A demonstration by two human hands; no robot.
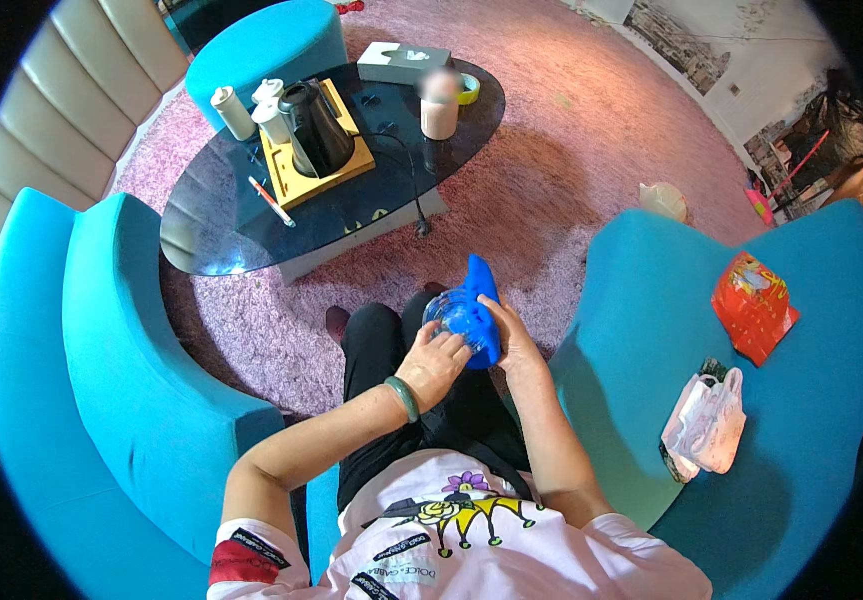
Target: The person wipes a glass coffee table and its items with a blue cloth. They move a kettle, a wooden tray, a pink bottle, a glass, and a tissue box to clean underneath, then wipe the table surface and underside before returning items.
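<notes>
Above my knees, my left hand [435,365], with a green bangle on its wrist, has its fingers over the near rim of a clear round container [442,304], perhaps a glass ashtray or bowl. A bright blue cloth [482,279] is pressed to the right side of that container. My right hand [510,330] grips the cloth from the right, thumb on its near face. Part of the container is hidden behind the cloth and my fingers.
An oval black glass table [213,217] carries a wooden tray [304,196] with a black electric kettle [319,135], white canisters, a pen [271,201], a tissue box [394,64] and green tape [469,88]. On the blue sofa [626,300] lie a red packet [754,307] and a plastic bag [705,424].
</notes>
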